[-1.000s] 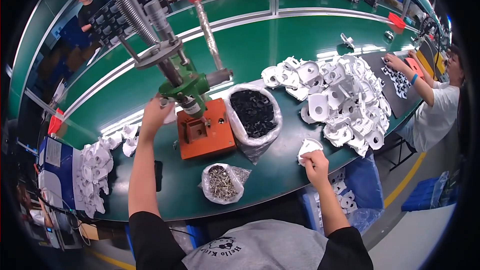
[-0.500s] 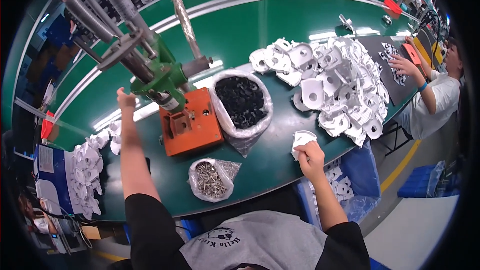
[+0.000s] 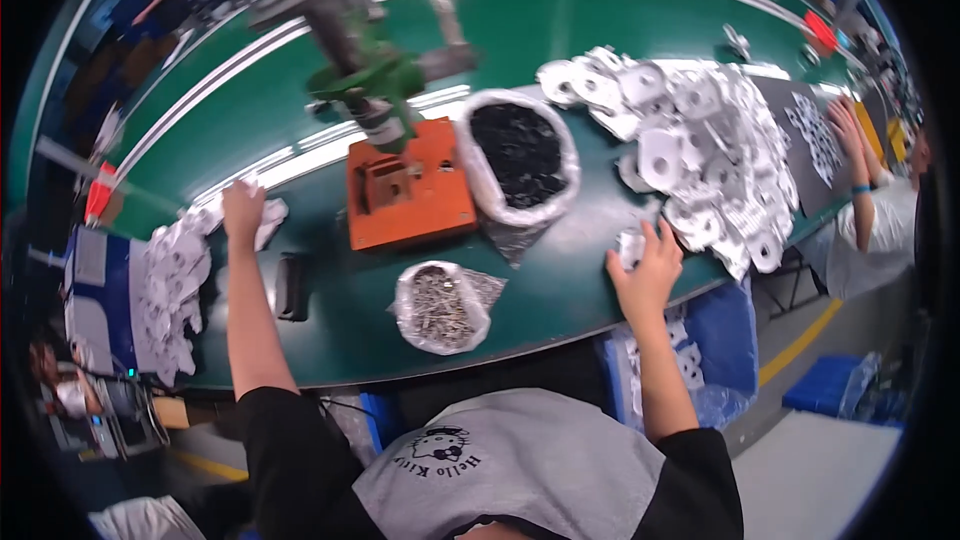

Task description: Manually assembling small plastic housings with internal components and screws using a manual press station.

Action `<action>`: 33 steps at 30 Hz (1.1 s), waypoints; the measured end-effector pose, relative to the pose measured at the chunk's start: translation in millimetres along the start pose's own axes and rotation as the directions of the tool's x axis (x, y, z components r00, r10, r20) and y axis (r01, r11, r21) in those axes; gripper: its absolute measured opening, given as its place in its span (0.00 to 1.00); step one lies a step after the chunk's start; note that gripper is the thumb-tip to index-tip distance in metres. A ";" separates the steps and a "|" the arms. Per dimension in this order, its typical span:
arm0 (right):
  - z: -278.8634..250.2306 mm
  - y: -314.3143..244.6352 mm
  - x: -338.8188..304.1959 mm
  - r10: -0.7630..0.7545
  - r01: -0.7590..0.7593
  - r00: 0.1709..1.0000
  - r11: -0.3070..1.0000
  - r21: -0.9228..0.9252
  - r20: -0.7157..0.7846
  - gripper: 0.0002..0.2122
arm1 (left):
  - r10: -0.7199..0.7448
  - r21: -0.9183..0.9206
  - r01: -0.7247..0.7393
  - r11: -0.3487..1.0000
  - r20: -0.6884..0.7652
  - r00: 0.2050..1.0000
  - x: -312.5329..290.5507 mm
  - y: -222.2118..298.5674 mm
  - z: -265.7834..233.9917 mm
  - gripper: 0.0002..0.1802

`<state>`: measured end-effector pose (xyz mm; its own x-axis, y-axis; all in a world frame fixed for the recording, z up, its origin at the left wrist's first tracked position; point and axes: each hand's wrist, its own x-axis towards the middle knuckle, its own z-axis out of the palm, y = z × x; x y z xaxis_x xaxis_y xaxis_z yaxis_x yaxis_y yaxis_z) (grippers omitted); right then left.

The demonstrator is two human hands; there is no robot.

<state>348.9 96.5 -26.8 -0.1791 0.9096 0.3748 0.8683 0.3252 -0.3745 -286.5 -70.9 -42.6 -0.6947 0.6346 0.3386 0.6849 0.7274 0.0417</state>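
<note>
My right hand (image 3: 648, 268) is at the table's right front, thumb and fingers curled around a white plastic part (image 3: 630, 248). To the left, my arm reaches out over the table and my left hand (image 3: 243, 212) is at several loose white parts (image 3: 268, 224). Its fingers are blurred, and a bit of white shows at the tips; whether it grips a part I cannot make out. Between my hands stands a green hand press (image 3: 375, 80) on an orange base (image 3: 425, 202). A bag of black pieces (image 3: 518, 155) and a bag of metal pins or screws (image 3: 440, 308) are beside it.
White parts form a big pile (image 3: 700, 140) at the right and a smaller one (image 3: 172, 280) at the left, by a blue and white box (image 3: 100, 290). A small black object (image 3: 291, 287) lies near my left forearm. Below the right edge is a blue bin (image 3: 725, 350); a co-worker (image 3: 870, 230) sits beyond.
The view has shifted, so the press and bags appear farther right and higher. My left hand has moved from beside the press to the white parts at left. My right-hand fingers have spread wider around the part.
</note>
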 end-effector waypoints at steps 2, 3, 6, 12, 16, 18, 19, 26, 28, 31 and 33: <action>6.4 9.3 -3.4 -0.025 0.025 0.999 1.000 -0.014 0.022 0.27 | -0.048 -0.272 0.009 0.962 -0.137 0.989 -9.0 12.7 -18.6 0.24; 5.8 13.4 -4.1 -0.061 0.060 0.998 0.998 0.026 0.026 0.27 | -0.082 -0.410 -0.018 0.912 -0.224 0.971 -19.0 21.7 -31.8 0.25; -0.1 27.0 -10.2 -0.098 0.089 0.993 0.986 0.143 0.060 0.25 | -0.130 -0.953 0.303 0.001 0.300 0.945 -56.6 69.3 -92.7 0.21; -16.6 24.2 -0.9 0.016 -0.290 0.910 0.736 0.612 0.413 0.23 | 0.244 -0.869 0.345 -0.356 0.270 0.932 -146.3 124.3 -176.9 0.22; -27.5 -45.9 6.0 -0.286 -0.167 0.910 0.411 0.896 0.301 0.29 | 0.353 -0.649 0.547 -0.529 0.418 0.837 -185.8 143.2 -175.1 0.25; -40.3 -91.7 5.0 -0.403 -0.019 0.897 0.381 0.924 0.184 0.29 | 0.467 -0.509 0.688 -0.517 0.506 0.725 -200.7 160.7 -175.4 0.26; -43.6 -116.8 0.6 -0.487 0.076 0.868 0.328 0.942 0.100 0.29 | 0.452 -0.503 0.698 -0.510 0.533 0.715 -207.3 175.2 -181.2 0.25; -49.0 -206.0 -23.0 -0.870 0.597 0.460 0.156 0.787 -0.177 0.28 | 0.475 -0.685 0.615 -0.390 0.422 0.772 -252.3 214.7 -182.6 0.14; -45.3 -205.4 -27.1 -0.876 0.567 0.458 0.156 0.809 -0.152 0.29 | 0.479 -0.634 0.647 -0.425 0.448 0.754 -256.6 210.8 -181.4 0.16; -38.9 -199.2 -30.4 -0.880 0.463 0.468 0.165 0.871 -0.083 0.30 | 0.497 -0.584 0.682 -0.440 0.475 0.726 -268.2 213.9 -174.2 0.19; -33.8 -196.0 -31.4 -0.872 0.399 0.487 0.176 0.900 -0.045 0.29 | 0.502 -0.563 0.683 -0.465 0.467 0.728 -273.8 215.8 -171.5 0.21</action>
<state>200.0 -4.5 63.5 -0.8235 0.1476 0.5477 -0.3349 0.6528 -0.6795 89.2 -132.5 34.9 -0.2641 0.9491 -0.1714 -0.6690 -0.0522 0.7414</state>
